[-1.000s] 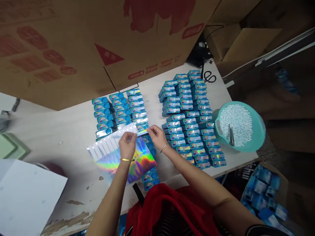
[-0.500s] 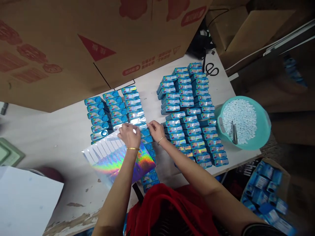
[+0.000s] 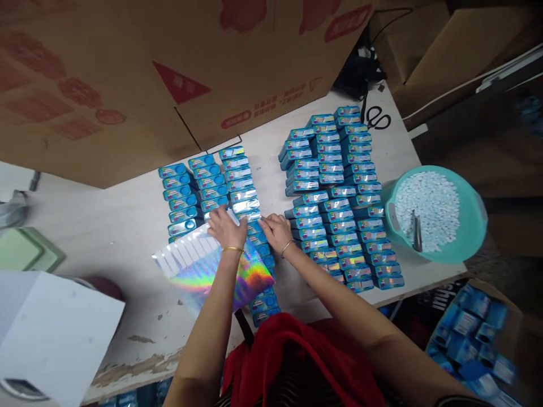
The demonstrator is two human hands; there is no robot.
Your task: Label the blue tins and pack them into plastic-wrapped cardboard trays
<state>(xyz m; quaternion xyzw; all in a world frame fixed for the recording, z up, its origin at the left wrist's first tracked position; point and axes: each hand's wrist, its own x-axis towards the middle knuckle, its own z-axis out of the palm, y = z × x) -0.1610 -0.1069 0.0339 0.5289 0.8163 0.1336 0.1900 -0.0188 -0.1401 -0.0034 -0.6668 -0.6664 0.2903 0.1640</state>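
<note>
Holographic sticker sheet (image 3: 193, 277) lies over some blue labelled boxes (image 3: 240, 173), beneath left hand (image 3: 228, 227), presumably keeping its white strips (image 3: 185, 252) within reach. Left fingers curled; grip: cannot tell. Right hand (image 3: 276, 233): fingertips bunched beside one box's end, perhaps steadying; pinch unresolved.

Your wht desk (image 3: 133, 220), surface worn along the near edge, carries 2 grps of blue packs (image 3: 338, 215) in rows; lg carton (image 3: 190, 62) at far edge, blk scissors (image 3: 376, 119) nr far R corner, aqua basin (image 3: 472, 226) at R edge.
</note>
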